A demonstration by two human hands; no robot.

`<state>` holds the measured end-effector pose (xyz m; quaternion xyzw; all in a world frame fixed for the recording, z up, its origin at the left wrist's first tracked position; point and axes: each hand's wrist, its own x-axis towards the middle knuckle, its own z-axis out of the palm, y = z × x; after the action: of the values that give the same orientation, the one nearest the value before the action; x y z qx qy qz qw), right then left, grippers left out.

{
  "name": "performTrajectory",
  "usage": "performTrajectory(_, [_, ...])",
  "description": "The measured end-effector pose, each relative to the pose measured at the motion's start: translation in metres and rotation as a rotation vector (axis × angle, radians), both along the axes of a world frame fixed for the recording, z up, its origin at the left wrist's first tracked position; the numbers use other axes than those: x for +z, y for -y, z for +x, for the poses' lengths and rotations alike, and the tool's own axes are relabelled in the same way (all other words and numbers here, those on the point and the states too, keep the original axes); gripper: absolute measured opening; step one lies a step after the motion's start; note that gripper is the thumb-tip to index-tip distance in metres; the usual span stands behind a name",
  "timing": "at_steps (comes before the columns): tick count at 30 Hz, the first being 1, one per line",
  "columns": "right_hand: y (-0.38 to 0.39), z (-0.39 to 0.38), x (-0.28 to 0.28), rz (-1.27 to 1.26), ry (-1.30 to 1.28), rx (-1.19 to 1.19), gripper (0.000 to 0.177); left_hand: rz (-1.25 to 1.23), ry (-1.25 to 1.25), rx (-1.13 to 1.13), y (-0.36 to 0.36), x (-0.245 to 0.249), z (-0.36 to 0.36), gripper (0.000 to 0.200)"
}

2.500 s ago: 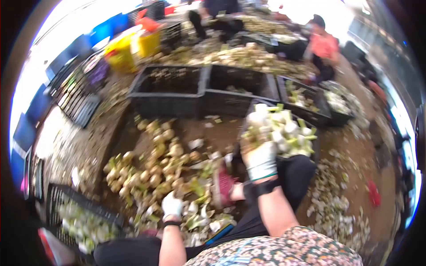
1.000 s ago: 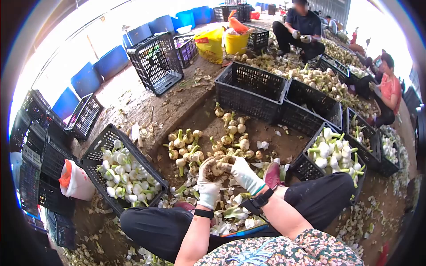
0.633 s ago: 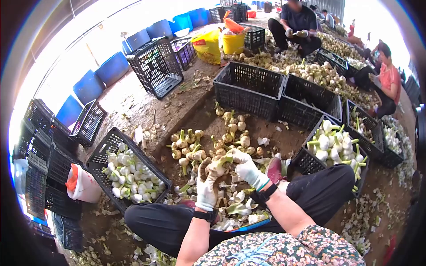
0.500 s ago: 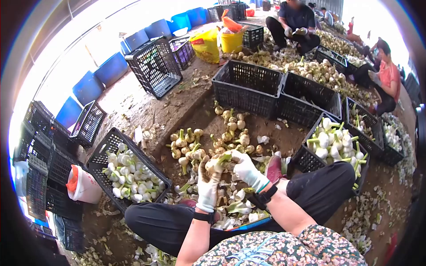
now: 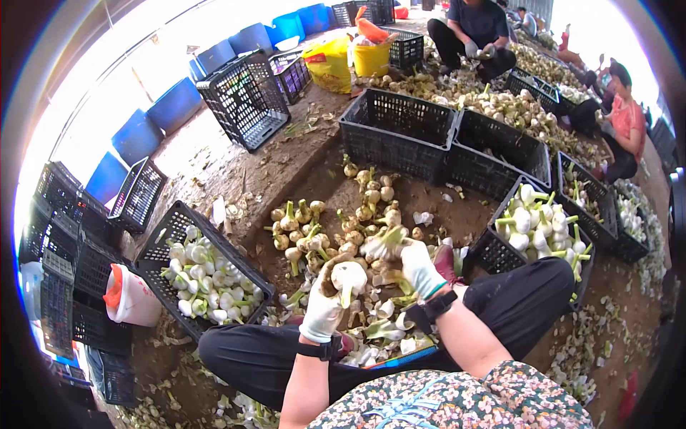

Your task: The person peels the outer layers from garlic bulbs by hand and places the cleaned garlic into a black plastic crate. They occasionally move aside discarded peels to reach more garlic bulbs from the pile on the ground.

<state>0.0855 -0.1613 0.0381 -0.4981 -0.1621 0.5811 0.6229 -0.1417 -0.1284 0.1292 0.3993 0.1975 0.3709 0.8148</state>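
My left hand, in a soiled white glove, is closed round a white garlic bulb whose green stem hangs downward. To its right, my gloved right hand pinches a loose, pale brown piece of peel, apart from the bulb. Unpeeled garlic bulbs lie on the ground just beyond both hands. Peel scraps cover the ground between my legs. A black crate of white bulbs stands at the left, and another crate of white bulbs is by my knee at the right.
Two black crates stand ahead, with a long garlic heap behind them. One person sits beyond, another person at the right. A white bucket and stacked crates are at the left.
My hands have moved apart. The bulb that both hands held is now white in my left hand, stem down, and my right hand has drawn peel away to the right.
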Motion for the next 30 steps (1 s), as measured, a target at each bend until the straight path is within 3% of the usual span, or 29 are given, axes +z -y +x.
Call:
performTrajectory(1, [0.002,-0.002,0.02,-0.111,0.411,0.16,0.03,0.02,-0.024,0.057,0.001,0.0,0.002,0.064])
performTrajectory(2, [0.017,-0.009,0.039,-0.268,1.299,0.263,0.042,0.019,-0.023,0.06,0.0,-0.001,0.003,0.064])
performTrajectory(3, [0.024,-0.017,0.062,-0.096,1.024,0.322,0.052,0.098,-0.009,0.085,0.0,-0.004,0.005,0.067])
performTrajectory(5, [0.034,-0.037,0.083,0.147,-0.181,0.316,0.059,0.141,-0.03,0.142,0.001,-0.016,0.013,0.074])
performTrajectory(6, [0.032,-0.045,0.087,0.325,-0.493,0.402,0.059,0.474,-0.271,0.24,0.001,-0.014,0.016,0.073])
performTrajectory(7, [0.03,-0.049,0.074,0.401,-0.561,0.315,0.055,0.815,-0.509,0.339,-0.003,-0.01,0.02,0.073])
performTrajectory(9, [0.031,-0.051,0.096,0.328,-0.326,0.251,0.052,1.02,-0.732,0.407,0.001,0.019,0.017,0.054])
performTrajectory(12, [0.03,-0.049,0.088,0.287,-0.264,0.134,0.05,0.868,-0.608,0.42,-0.009,0.002,0.012,0.032])
performTrajectory(15, [0.032,-0.052,0.104,0.222,-0.165,0.125,0.053,0.914,-0.736,0.357,-0.001,0.024,0.013,0.026])
performTrajectory(19, [0.032,-0.05,0.103,0.201,-0.006,0.139,0.053,1.059,-0.766,0.353,-0.009,0.018,0.01,0.021])
performTrajectory(30, [0.032,-0.049,0.1,0.26,0.074,0.116,0.046,1.067,-0.733,0.409,-0.008,0.021,0.015,0.013])
